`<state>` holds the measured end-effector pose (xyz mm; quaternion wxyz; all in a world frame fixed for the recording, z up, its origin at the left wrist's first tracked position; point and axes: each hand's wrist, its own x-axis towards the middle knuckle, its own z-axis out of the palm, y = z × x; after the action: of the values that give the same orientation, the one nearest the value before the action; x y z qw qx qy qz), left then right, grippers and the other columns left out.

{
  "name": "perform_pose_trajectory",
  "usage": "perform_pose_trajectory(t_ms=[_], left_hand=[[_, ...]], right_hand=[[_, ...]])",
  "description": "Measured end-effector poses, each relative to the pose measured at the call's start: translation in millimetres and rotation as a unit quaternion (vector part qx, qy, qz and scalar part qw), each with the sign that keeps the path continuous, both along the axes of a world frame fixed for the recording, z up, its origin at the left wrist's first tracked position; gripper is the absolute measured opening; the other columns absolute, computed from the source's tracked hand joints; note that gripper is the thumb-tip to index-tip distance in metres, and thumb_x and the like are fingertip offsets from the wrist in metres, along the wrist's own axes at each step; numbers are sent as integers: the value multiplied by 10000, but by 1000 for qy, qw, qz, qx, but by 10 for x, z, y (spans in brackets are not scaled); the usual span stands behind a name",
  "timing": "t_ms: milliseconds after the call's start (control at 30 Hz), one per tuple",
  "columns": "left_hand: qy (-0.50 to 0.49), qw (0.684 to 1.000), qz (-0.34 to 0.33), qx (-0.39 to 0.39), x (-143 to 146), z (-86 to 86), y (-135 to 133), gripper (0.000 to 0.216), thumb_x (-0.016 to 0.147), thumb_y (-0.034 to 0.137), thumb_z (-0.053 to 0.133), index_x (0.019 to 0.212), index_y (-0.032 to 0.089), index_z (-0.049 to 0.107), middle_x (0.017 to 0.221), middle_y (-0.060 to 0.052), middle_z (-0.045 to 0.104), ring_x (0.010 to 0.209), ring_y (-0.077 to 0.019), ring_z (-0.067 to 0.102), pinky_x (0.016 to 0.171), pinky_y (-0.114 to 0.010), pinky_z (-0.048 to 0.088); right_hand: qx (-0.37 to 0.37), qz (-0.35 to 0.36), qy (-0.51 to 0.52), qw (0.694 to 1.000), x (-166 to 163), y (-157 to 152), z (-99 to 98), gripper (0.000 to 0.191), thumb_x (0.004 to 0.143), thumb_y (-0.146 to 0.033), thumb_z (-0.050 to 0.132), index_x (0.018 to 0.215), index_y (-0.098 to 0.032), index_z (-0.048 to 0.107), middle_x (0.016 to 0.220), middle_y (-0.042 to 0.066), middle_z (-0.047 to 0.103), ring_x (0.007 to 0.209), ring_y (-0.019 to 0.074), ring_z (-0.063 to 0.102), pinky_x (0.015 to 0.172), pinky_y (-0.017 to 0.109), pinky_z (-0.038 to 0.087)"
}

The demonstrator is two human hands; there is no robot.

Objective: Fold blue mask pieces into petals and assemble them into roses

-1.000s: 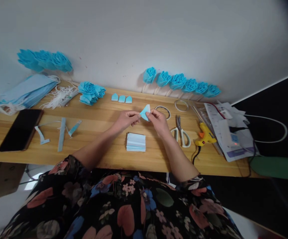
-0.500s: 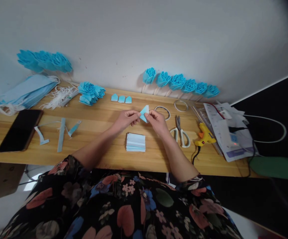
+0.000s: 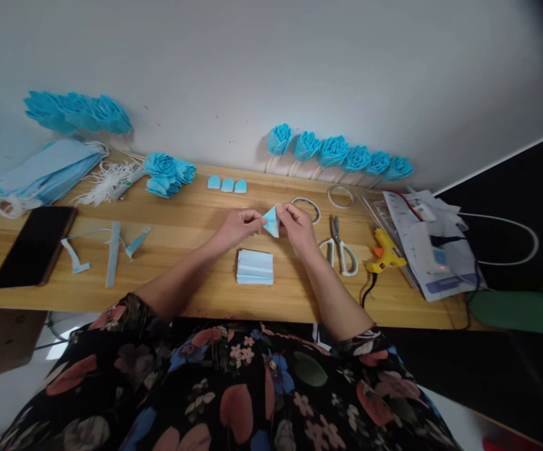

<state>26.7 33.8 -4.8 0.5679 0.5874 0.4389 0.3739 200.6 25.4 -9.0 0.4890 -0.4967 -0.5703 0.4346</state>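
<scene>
Both hands meet over the middle of the wooden table. My left hand and my right hand each pinch a small folded light-blue piece between fingertips, held just above the tabletop. Below the hands lies a stack of pale blue cut squares. Three small folded blue pieces sit in a row further back.
Blue fabric roses line the wall, with more roses at the left. White-handled scissors, a yellow glue gun, wire rings, papers, a black phone, blue strips and stacked face masks lie around.
The folded blue piece has been turned and folded smaller between the fingertips; the hands stayed in nearly the same place. The view shifted slightly.
</scene>
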Motion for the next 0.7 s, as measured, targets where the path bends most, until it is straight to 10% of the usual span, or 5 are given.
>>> perform_pose_trajectory(t_ms=[333,700], left_hand=[[-40,996,80,-5,-29,5,32,310,728,446,702,636,167,605,577,16,582,524,-79,469,536,-221,378],[-48,995,84,-4,-17,7,24,312,710,457,700,638,168,606,574,16,574,520,-81,462,532,-225,378]], right_hand=[[-22,-8,45,999,-26,-6,34,441,790,-631,645,1002,-247,594,771,-16,592,705,145,550,667,273,465],[2,32,-36,999,-35,2,-12,254,784,-453,686,836,-218,605,739,-24,569,674,125,493,642,264,390]])
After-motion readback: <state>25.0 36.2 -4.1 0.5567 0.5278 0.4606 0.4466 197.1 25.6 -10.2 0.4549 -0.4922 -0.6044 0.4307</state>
